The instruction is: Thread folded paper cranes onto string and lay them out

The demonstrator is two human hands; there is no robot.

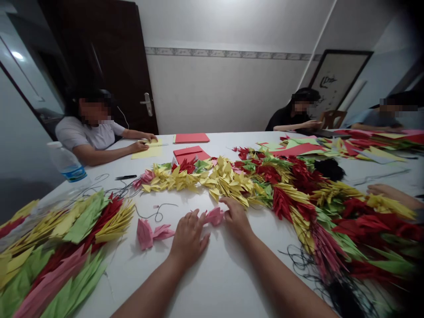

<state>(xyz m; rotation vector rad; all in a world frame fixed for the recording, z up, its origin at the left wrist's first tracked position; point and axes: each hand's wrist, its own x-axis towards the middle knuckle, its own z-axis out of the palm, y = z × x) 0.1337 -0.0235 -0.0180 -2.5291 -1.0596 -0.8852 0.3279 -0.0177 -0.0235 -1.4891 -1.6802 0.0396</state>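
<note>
The pink paper [214, 216] is partly hidden behind the right hand [236, 218] — its full shape can't be told — while the paper pile [361, 225] and a co-worker's arm [391, 194] are cut off by the right edge.

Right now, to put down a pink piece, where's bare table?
Bare table shows between your forearms, and between the left paper pile and your left hand. Crowded: the right side, where folded paper and black cord heap up.

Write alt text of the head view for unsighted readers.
The right hand touches pink folded paper, the left hand beside it, on a white table among heaps of red, yellow and green folded paper. Three people sit beyond.
</note>
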